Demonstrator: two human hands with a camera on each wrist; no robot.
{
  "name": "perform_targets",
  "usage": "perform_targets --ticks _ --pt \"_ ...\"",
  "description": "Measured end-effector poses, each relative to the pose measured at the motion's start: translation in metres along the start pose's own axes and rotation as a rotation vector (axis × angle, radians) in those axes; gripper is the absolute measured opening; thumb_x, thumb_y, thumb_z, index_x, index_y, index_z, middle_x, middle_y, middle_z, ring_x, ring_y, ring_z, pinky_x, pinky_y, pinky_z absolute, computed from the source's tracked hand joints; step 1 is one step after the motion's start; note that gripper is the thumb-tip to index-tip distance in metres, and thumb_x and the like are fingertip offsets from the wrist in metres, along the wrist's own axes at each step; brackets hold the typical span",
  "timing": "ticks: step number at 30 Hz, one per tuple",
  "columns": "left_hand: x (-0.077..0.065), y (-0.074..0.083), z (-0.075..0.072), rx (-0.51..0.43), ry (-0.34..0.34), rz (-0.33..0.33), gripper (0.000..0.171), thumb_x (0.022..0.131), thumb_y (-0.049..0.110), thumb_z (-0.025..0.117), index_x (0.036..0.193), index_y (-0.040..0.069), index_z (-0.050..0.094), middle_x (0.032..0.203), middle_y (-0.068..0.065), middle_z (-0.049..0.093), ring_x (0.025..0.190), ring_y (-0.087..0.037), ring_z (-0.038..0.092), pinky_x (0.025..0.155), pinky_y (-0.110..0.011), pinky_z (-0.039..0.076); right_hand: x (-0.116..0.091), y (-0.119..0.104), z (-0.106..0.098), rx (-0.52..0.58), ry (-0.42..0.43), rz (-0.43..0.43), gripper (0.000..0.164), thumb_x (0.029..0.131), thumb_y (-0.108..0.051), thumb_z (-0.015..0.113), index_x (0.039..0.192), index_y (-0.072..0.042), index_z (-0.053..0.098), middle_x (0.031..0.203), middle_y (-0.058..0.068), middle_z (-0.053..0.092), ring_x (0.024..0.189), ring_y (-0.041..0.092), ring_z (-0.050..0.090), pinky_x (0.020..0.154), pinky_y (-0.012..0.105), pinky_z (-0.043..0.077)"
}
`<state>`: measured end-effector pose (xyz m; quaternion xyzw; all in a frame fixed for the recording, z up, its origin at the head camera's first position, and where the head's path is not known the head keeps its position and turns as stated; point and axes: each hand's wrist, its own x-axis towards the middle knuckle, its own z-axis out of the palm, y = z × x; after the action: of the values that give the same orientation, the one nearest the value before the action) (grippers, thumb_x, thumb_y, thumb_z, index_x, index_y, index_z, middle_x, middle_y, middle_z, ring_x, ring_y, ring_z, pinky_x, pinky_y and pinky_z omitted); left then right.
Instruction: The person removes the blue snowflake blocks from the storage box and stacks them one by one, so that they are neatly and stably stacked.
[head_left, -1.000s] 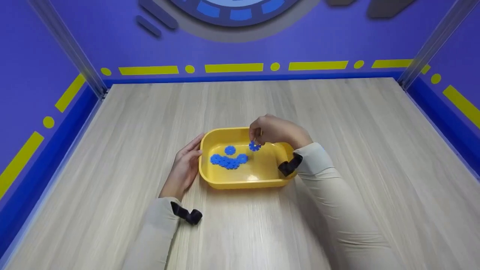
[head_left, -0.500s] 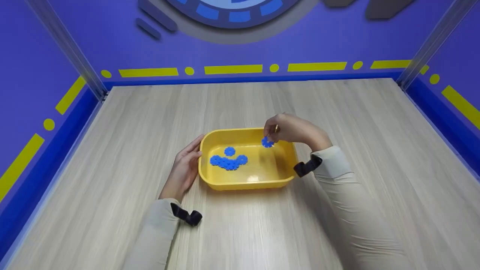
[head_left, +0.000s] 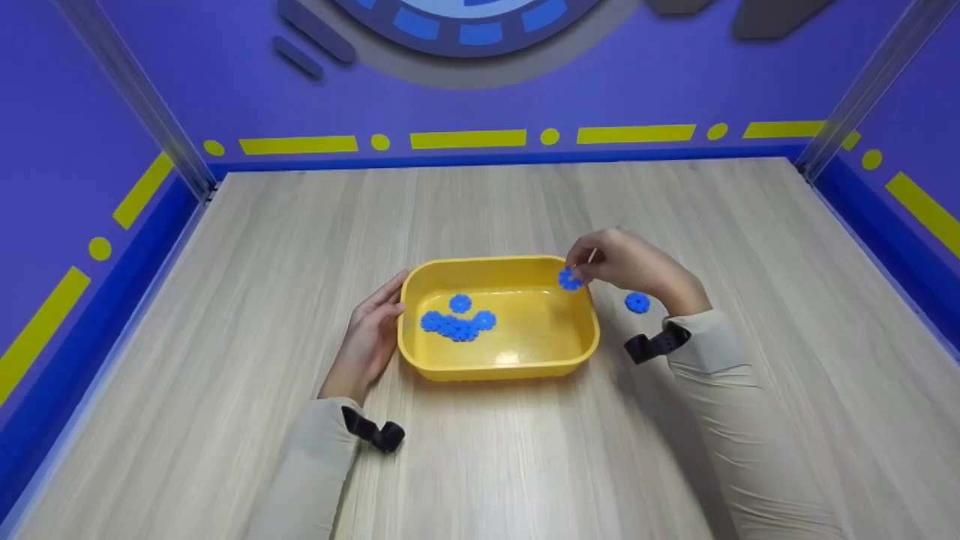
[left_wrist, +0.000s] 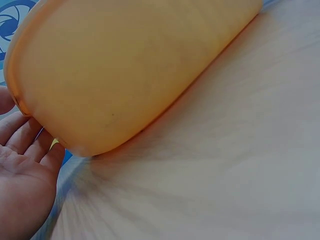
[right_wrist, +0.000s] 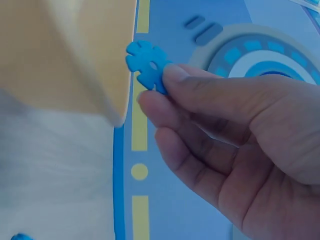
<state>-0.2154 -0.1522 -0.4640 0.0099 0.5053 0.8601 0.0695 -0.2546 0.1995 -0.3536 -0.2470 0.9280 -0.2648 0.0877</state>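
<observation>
In the head view, a yellow plastic bin (head_left: 499, 367) holds several blue notched discs, snowflake-shaped building pieces (head_left: 459, 327), clustered toward its left side. My left hand (head_left: 369, 334) rests against the bin's left end, its fingers extended along the outer wall and the thumb near the rim; in the left wrist view the hand (left_wrist: 25, 170) touches the outside of the bin (left_wrist: 125, 75). My right hand (head_left: 630, 262) pinches one blue snowflake piece (head_left: 570, 279) between thumb and fingers over the bin's far right corner. The right wrist view shows this piece (right_wrist: 145, 62) held up by its edge.
Another blue snowflake piece (head_left: 637, 302) lies on the wooden table (head_left: 480, 457), right of the bin and below my right wrist. Blue walls with yellow markings (head_left: 469, 136) enclose the table at the back and both sides.
My right hand has moved to the right with the snowflake piece, from above the bin's middle to its right corner. A piece on the table has come into view. The left hand stays put.
</observation>
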Motion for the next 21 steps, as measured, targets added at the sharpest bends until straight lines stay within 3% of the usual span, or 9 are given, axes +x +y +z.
perform_targets --ticks 12,21 --pt "0.000 0.001 0.000 -0.006 0.005 -0.007 0.057 0.091 -0.008 0.041 0.148 -0.002 0.032 0.157 -0.013 0.029 0.145 -0.021 0.028 0.117 -0.034 0.026 -0.021 0.031 0.001 0.061 0.137 0.090 0.014 0.090 -0.003 0.063 0.100 -0.005 0.072 0.094 0.012 0.071 0.081 0.029 0.067 0.077 0.040 0.058" --pt "0.000 0.001 0.000 0.013 -0.001 -0.010 0.058 0.092 -0.006 0.042 0.148 0.000 0.032 0.157 -0.011 0.028 0.144 -0.020 0.029 0.116 -0.034 0.028 -0.037 0.054 0.006 0.100 0.200 0.145 0.013 0.091 -0.008 0.064 0.101 -0.005 0.071 0.097 0.013 0.070 0.084 0.026 0.067 0.079 0.038 0.058"
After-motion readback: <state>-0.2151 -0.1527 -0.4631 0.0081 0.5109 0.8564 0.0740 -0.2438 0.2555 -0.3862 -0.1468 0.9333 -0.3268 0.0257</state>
